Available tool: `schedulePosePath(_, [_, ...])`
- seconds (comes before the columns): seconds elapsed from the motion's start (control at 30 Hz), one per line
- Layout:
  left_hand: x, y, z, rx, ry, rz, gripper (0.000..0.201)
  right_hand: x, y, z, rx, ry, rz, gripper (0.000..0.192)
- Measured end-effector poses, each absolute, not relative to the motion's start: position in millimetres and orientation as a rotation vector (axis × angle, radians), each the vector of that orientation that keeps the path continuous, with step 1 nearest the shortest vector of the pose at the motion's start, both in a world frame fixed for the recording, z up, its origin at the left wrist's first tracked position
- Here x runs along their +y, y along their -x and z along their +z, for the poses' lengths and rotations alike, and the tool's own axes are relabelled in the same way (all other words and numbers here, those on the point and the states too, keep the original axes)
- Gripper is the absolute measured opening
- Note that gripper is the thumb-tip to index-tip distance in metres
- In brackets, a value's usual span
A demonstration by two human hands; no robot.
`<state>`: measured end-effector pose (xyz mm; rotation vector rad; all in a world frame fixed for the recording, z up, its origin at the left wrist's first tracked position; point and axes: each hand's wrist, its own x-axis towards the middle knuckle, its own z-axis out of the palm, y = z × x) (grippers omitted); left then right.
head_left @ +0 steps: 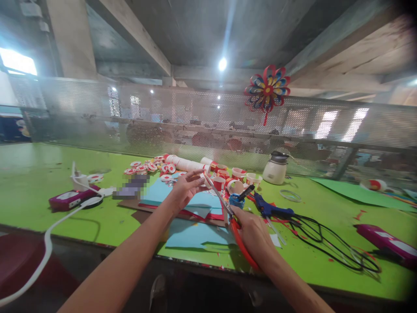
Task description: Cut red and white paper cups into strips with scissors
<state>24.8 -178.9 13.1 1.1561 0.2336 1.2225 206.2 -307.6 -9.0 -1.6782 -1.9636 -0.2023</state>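
My right hand [256,228] is closed around the red handles of a pair of scissors [224,201], blades pointing up and to the left. Close to the blade tips, my left hand [187,189] has its fingers and thumb drawn together; what they pinch, if anything, is too small to make out. Below the hands are stacked light blue paper sheets [153,193], with red sheets under them. A cut light blue sheet [189,234] lies nearer the table's front edge. Just beyond the scissors stand several red-and-white paper cup pieces [239,174] and a blue holder [236,200] with a black marker [246,192].
A blue glue gun [272,208] with a looped black cable lies on the right, before a white kettle [276,167]. Red-and-white discs [141,168] are piled at back left. Purple boxes [70,199] sit at both sides. A paper flower [267,90] hangs on the mesh screen [195,113].
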Motion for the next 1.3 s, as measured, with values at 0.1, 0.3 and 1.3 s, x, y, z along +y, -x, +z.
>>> schedulePosePath(0.1, [-179.8,-25.4,13.3,0.218,-1.167,1.226,0.035,-306.8,-206.1,-9.7,-1.962,1.695,-0.219,0.032])
schedulePosePath(0.3, [-180.7,-27.0,13.7,0.229,-1.187,1.261,0.036,-303.9,-207.3,-12.4,-1.967,1.718,-0.230,0.036])
schedulePosePath(1.3, [-178.6,-19.9,15.7,0.303,-1.189,1.212,0.046,-303.7,-212.8,-8.8,-2.012,1.623,-0.143,0.039])
